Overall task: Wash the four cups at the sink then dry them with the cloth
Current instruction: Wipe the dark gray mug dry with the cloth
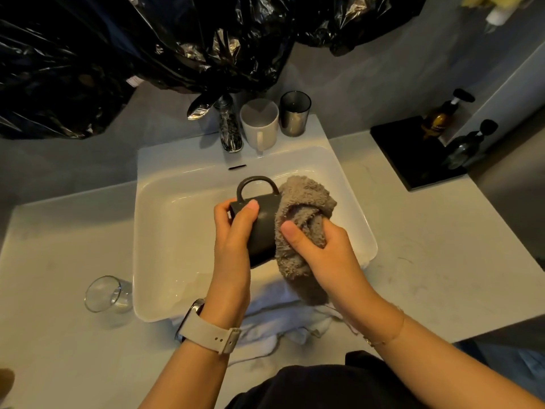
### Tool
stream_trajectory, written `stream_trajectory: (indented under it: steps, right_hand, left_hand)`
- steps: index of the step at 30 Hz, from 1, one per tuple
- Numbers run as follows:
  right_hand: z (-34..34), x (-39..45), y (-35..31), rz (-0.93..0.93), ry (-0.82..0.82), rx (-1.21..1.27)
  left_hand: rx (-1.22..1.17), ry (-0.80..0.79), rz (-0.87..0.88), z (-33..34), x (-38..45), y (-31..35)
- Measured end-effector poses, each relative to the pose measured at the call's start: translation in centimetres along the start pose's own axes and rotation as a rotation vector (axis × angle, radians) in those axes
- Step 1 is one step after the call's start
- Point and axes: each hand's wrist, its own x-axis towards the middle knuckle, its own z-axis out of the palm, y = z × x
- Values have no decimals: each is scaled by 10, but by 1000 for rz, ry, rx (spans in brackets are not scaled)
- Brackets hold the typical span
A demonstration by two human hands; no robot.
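The work stands in its drying stage, at least for one cup. Over the sink point(153, 231), the left hand point(233, 231) grips a dark mug point(262, 228) lying on its side, handle pointing to the far side, fingers and thumb curled round its base end. The right hand point(321, 246) clutches a grey cloth point(303, 211), bunched and pushed against the mug's mouth at the right, so the rim or inside is probably being wiped. Three other cups are in view: a white mug point(259, 125) and a smoked glass tumbler point(295, 113) stand upright side by side on the far ledge of the sink, just right of the tap point(230, 128), and a clear glass point(106, 293) lies tipped on the counter point(442, 246) near the sink's left edge. Whether those three are already washed or dried cannot be told; no drops or suds are plain on them. No water is seen running from the tap. A white towel point(280, 314) is draped over the near rim of the sink, under the forearms. My judgement: the washing is likely over, the dark mug's drying is underway, and up to three cups may yet need the cloth.
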Motion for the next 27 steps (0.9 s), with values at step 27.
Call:
stream_trajectory:
  steps: [27]
  right_hand:
    - [-21, -6, 8, 53, -17, 176]
  left_hand:
    - [-584, -165, -612, -24, 10, 7]
